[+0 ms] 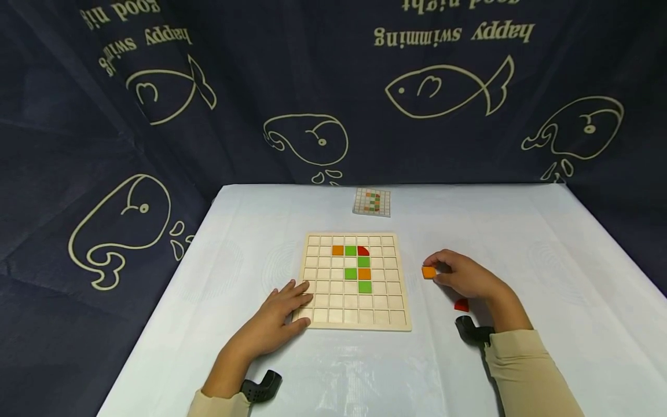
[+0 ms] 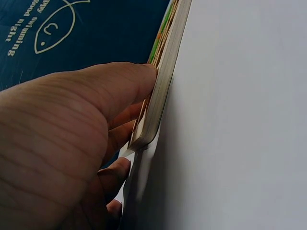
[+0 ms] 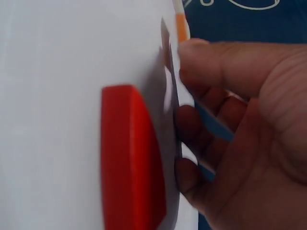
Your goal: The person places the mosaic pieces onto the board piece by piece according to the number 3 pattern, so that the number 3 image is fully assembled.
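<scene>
A wooden grid board (image 1: 323,300) lies on the white table, with several green, orange and red pieces set in its squares. My left hand (image 1: 278,315) rests on the board's lower left edge, fingers spread. In the left wrist view the thumb (image 2: 129,81) touches the side of the board (image 2: 160,96). To the right of the board, my right hand (image 1: 469,277) pinches an orange square block (image 1: 429,273) between thumb and fingertips, at the table surface. A red quarter-round block (image 1: 461,305) lies beneath the right wrist; the right wrist view shows this red block (image 3: 127,158) up close.
A small printed pattern card (image 1: 372,202) lies behind the board near the table's back edge. Dark blue cloth (image 1: 333,58) with fish and whale drawings hangs behind the table (image 1: 521,231) and along its left side. Each wrist wears a black camera mount.
</scene>
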Demonstrator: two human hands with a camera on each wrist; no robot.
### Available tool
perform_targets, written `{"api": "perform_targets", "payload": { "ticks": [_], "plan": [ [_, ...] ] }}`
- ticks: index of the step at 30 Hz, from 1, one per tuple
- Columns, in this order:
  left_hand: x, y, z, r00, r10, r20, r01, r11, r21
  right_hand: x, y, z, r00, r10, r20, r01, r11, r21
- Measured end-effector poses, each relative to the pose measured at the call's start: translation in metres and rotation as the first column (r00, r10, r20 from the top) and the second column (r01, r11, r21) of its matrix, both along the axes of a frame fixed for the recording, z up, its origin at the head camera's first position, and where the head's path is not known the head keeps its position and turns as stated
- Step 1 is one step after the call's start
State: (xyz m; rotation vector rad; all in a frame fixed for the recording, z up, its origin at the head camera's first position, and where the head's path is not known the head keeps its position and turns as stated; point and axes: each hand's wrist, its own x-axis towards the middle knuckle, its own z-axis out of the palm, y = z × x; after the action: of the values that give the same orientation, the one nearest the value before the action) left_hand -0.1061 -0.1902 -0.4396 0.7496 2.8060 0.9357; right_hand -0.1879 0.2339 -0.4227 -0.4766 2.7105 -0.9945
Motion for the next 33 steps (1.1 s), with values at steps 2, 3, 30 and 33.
{"api": "perform_targets", "payload": {
  "ticks": [2, 3, 30, 33],
  "plan": [
    [0.0, 0.0, 0.0, 1.0, 0.0, -0.002, 0.0, 1.0, 0.002, 0.0, -0.002, 0.001, 1.0, 0.0, -0.002, 0.0, 1.0, -0.012],
    [0.0, 0.0, 0.0, 1.0, 0.0, -0.002, 0.0, 1.0, 0.003, 0.0, -0.003, 0.002, 1.0, 0.004, -0.002, -0.004, 1.0, -0.022],
    [0.0, -0.001, 0.001, 1.0, -0.005, 0.012, 0.005, 1.0, 0.008, -0.004, -0.093, 0.017, 0.971, 0.237, -0.022, -0.237, 0.955, -0.18],
    [0.0, 0.0, 0.001, 1.0, -0.005, 0.01, 0.005, 1.0, 0.008, -0.003, -0.103, 0.016, 0.96, 0.278, -0.025, -0.277, 0.941, -0.196]
  ]
}}
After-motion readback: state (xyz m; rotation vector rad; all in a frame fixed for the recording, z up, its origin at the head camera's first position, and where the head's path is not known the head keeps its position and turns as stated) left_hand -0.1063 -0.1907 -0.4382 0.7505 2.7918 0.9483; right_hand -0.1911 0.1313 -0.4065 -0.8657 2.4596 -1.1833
